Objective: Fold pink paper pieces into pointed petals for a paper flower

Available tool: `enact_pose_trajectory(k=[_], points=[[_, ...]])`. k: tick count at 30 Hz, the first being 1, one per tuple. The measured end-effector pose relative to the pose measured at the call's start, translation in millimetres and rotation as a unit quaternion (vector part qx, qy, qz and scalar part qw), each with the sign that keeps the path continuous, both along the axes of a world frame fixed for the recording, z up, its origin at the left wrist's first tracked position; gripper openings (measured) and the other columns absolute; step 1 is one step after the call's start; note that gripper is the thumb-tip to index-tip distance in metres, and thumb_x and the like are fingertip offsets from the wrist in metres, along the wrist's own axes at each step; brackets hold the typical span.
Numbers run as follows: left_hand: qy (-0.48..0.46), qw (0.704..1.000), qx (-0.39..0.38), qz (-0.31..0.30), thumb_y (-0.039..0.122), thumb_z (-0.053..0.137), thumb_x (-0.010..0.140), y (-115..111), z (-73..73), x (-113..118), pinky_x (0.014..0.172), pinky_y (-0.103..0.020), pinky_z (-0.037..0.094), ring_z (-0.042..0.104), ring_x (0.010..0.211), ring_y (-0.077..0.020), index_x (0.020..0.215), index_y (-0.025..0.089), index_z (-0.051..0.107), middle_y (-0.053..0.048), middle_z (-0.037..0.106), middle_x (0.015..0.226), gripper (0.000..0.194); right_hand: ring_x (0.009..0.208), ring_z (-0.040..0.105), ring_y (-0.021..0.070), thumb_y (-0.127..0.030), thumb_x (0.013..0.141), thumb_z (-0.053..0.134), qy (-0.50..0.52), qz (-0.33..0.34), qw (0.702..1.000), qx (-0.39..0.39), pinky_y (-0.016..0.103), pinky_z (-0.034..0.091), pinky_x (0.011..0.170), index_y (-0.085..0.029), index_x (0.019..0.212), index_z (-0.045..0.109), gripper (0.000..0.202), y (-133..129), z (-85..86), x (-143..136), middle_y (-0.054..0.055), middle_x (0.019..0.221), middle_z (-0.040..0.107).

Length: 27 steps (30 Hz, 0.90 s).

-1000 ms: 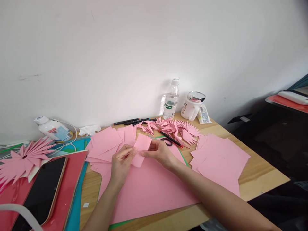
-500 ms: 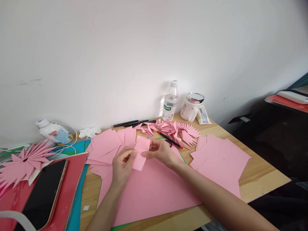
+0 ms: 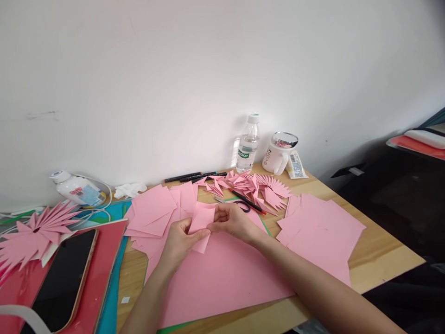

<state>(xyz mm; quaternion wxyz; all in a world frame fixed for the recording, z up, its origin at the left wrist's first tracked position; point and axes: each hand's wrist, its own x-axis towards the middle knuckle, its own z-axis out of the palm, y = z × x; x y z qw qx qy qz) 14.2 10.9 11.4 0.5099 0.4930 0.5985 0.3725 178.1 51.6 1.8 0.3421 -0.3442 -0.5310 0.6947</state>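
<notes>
Between both hands is a small strip of pink paper (image 3: 201, 219), bent across its middle, its lower part hanging below the fingers. My left hand (image 3: 182, 241) pinches its left side, the thumb laid across the front. On the right edge, my right hand (image 3: 232, 222) grips it between thumb and fingers. Under the hands lies a large pink sheet (image 3: 225, 278) with green edges showing beneath. Scissors (image 3: 242, 205) lie just behind my right hand, beside a black pen (image 3: 248, 202). Loose pink pieces (image 3: 153, 211) overlap to the left.
More pink sheets (image 3: 323, 232) lie at the right. Folded pink pieces (image 3: 259, 185), black pens (image 3: 194, 177), a water bottle (image 3: 247, 146) and a white mug (image 3: 276, 155) line the wall. A phone (image 3: 66, 278) and a pink paper pinwheel shape (image 3: 36, 234) are at the left.
The paper strip now bends across its middle and sits slightly lower. My left thumb has moved right across it, close to my right thumb. More of the scissors shows.
</notes>
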Motion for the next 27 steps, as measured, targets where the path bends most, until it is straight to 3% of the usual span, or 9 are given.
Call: enact_pose_trajectory(k=[10,16,27], points=[[-0.018,0.998,-0.034,-0.052,0.035,0.074,0.055,-2,4.6,-4,0.050,-0.022,0.030,0.043,0.055,-0.0106,0.067,0.010,0.064,0.001,0.052,0.059,0.029,0.057,0.058,0.0121,-0.021,0.046,0.082,-0.002,0.009,1.000,-0.021,0.029,0.047,0.065,-0.015,0.088,0.062,0.047,-1,0.4,1,-0.004,0.059,0.060],[-0.051,0.996,-0.057,-0.048,0.032,0.075,0.052,-3,7.0,-2,0.049,-0.022,0.031,0.043,0.053,-0.0103,0.068,0.011,0.065,0.001,0.052,0.059,0.028,0.058,0.059,0.0126,-0.022,0.047,0.082,-0.002,0.011,1.000,-0.027,0.030,0.048,0.067,-0.015,0.093,0.063,0.050,5,0.3,9,-0.004,0.058,0.061],[-0.055,0.995,-0.061,-0.051,0.023,0.073,0.054,-5,11.3,0,0.047,-0.020,0.033,0.044,0.052,-0.0088,0.063,0.013,0.060,0.003,0.052,0.058,0.019,0.054,0.058,0.0101,-0.020,0.046,0.081,0.001,-0.040,0.998,-0.047,0.028,0.048,0.063,-0.013,0.089,0.061,0.047,8,12.8,13,-0.004,0.058,0.062]])
